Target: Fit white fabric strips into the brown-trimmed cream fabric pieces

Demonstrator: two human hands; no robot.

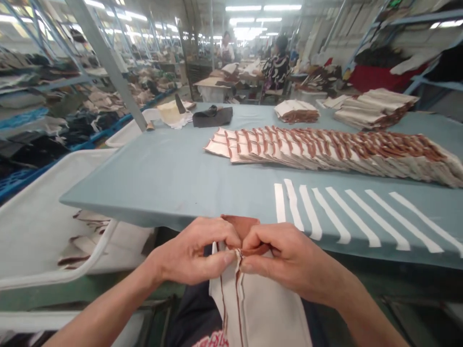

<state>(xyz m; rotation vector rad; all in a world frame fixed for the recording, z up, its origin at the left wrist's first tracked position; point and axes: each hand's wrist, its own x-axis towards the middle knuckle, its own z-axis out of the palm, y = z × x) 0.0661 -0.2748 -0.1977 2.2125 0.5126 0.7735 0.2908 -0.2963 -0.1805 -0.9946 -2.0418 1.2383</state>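
A cream piece of fabric or leather (271, 303) with reddish-brown edging hangs over my lap, its seam running down the middle. My left hand (198, 250) pinches its top edge left of the seam between thumb and fingers. Close beside it, my right hand (282, 255) pinches the same edge on the right, the two thumbs nearly meeting. A brown flap (240, 224) of the piece shows just beyond my fingertips, against the table's front edge. The fingertips partly hide the spot being gripped.
Several white strips (336, 214) lie side by side on the blue-grey table (155, 168), hanging over its front edge. Behind them stretches a long overlapping row of cream-and-brown pieces (325, 149). Stacks (376, 108) stand farther back. A white cart (47, 193) is at the left. People work in the background.
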